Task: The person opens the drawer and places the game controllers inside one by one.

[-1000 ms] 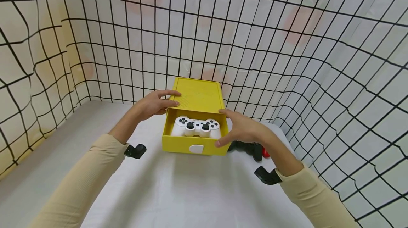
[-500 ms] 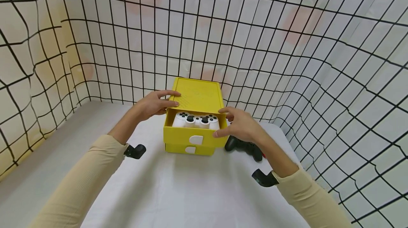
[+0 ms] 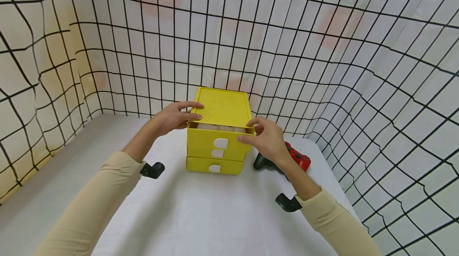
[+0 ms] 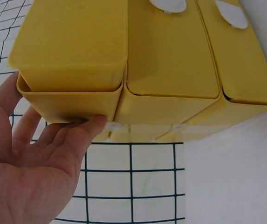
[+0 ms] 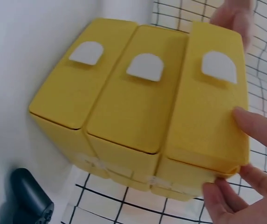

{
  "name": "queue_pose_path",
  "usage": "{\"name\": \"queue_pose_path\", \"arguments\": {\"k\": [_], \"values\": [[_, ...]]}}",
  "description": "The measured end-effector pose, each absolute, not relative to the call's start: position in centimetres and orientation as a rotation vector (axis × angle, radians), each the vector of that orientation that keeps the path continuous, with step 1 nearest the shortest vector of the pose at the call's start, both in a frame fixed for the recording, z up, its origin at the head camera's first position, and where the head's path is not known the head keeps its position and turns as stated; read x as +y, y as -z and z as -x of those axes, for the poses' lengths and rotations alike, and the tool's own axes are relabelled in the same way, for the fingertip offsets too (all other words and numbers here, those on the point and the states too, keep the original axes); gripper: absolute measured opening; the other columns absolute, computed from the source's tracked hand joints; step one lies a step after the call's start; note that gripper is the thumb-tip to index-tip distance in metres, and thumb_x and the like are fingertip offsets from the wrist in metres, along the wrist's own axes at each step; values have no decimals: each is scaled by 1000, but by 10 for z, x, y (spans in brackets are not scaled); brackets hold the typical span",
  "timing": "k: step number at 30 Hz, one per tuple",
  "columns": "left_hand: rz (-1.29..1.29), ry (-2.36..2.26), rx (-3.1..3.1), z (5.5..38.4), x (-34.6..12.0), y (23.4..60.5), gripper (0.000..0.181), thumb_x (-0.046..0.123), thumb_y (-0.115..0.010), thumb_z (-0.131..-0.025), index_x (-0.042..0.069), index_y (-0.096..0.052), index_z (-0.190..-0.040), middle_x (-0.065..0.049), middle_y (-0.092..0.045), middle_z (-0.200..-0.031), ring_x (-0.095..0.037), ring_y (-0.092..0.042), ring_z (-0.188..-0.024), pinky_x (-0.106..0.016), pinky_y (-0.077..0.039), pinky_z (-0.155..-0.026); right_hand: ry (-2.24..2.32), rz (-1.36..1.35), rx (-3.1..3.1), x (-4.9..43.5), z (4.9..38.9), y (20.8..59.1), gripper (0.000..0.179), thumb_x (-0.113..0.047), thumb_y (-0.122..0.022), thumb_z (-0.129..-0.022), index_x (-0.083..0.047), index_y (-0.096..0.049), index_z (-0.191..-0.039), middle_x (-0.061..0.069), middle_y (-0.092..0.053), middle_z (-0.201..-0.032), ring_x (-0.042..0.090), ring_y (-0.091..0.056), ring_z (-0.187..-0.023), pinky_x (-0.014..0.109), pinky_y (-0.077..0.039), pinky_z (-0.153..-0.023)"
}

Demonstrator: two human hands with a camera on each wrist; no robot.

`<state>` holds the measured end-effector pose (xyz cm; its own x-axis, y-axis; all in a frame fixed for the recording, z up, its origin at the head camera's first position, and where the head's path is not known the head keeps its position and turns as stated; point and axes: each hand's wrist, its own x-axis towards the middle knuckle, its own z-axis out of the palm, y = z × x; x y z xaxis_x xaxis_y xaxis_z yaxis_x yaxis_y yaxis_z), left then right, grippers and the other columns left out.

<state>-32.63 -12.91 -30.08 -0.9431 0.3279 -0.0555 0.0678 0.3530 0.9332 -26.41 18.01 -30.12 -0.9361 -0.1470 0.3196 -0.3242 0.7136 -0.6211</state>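
"What's the count?"
"One yellow drawer unit (image 3: pixel 223 104), three drawers, three white tabs (image 3: pixel 221 143). Two gamepads beyond its right side: one black gamepad (image 3: pixel 261 162), one red gamepad (image 3: pixel 300 158), both partly hidden by the arm."
"Standing on what?"
"A white tabletop (image 3: pixel 215 208), with black mesh (image 3: pixel 174 8) around it."
"Anything inside?"
"The top drawer (image 3: pixel 202 140) sits slightly out, something white (image 3: pixel 208 127) mostly hidden in it. The lower two look closed."
"And the hands?"
"Left hand (image 3: pixel 172 118): grip holding the unit's upper left edge. Right hand (image 3: pixel 269 138): grip pinching its upper right corner, thumb on the drawer front."
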Motion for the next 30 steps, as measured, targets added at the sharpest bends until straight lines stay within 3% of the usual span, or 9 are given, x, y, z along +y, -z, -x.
{"name": "queue_pose_path", "arguments": {"k": [5, 13, 20, 25, 30], "values": [[-352, -1623, 2391, 326, -129, 301, 52, 33, -71, -96, 26, -55, -145, -7, -64, -117, -19, -57, -93, -28, -49, -83, -1071, -402, -2529, 176, 269, 311, 38, -31, -88, -78, -10, -68, -104, 11, -62, -96, 26, -54, -88, 34, -46, -64], [-361, -1613, 2398, 325, -128, 300, 52, 34, -70, -97, 26, -54, -146, -7, -61, -116, -18, -56, -91, -29, -49, -84, -1103, -417, -2431, 174, 274, 317, 33, -24, -87, -80, -7, -64, -96, 12, -57, -91, 25, -50, -87, 35, -39, -70], [-346, -1629, 2380, 325, -128, 299, 52, 32, -70, -97, 26, -54, -146, -8, -62, -122, -20, -57, -97, -36, -48, -96, -1094, -433, -2379, 172, 277, 322, 32, -24, -87, -80, -7, -64, -93, 15, -54, -88, 32, -49, -88, 36, -36, -72], [-356, -1637, 2373, 325, -129, 300, 51, 32, -70, -97, 25, -55, -145, -6, -58, -112, -19, -52, -90, -36, -46, -92, -1071, -442, -2335, 171, 281, 325, 33, -24, -88, -79, -6, -63, -91, 17, -53, -84, 29, -48, -84, 36, -35, -71], [-372, -1632, 2375, 326, -129, 301, 52, 32, -70, -97, 24, -54, -146, -3, -57, -115, -17, -51, -93, -34, -46, -91, -1052, -427, -2341, 170, 281, 325, 33, -25, -88, -79, -6, -63, -90, 12, -52, -85, 29, -48, -85, 36, -36, -71]]}}
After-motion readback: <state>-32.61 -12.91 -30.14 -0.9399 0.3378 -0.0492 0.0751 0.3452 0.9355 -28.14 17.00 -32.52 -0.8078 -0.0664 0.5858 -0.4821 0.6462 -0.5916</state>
